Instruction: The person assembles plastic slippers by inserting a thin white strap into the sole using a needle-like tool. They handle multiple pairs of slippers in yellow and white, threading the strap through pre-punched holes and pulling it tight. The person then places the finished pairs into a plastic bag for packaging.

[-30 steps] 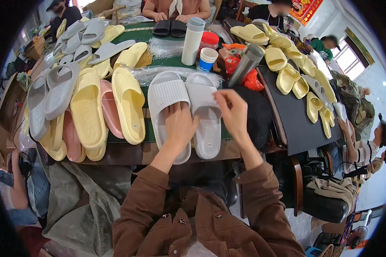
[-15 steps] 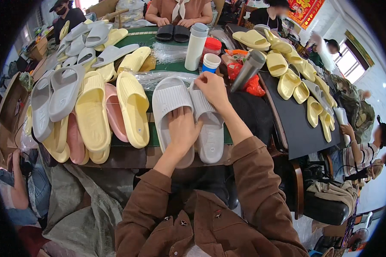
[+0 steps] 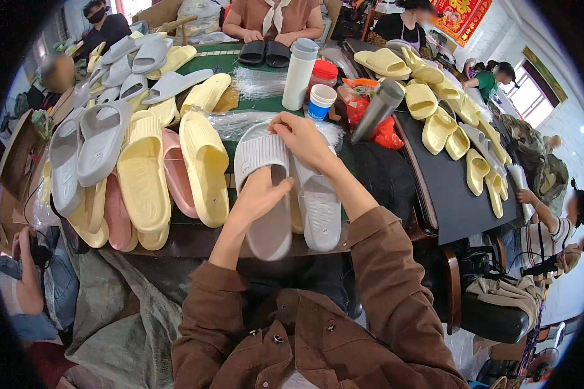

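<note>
Two grey slide slippers lie side by side before me, toes pointing away. My left hand (image 3: 258,200) has its fingers tucked under the strap of the left grey slipper (image 3: 270,235), thumb outside at its right edge; the fingertips are hidden. At that slipper's toe, my right hand (image 3: 303,140) has its bent fingers on the top right edge of the strap. Under my right wrist lies the right grey slipper (image 3: 321,217), its toe partly covered. A strip of a yellow slipper (image 3: 296,211) shows in the gap between the two.
Yellow, pink and grey slippers (image 3: 143,188) are heaped at the left. Beyond my hands stand a white bottle (image 3: 300,74), a paper cup (image 3: 321,101), a red-lidded jar and a steel flask (image 3: 377,110). More slippers cover a black table (image 3: 422,168) at the right. Co-workers sit around.
My right hand has moved left from the right slipper's toe to the left slipper's. My left fingers are deeper under the strap. The slippers have spread apart, showing yellow between them.
</note>
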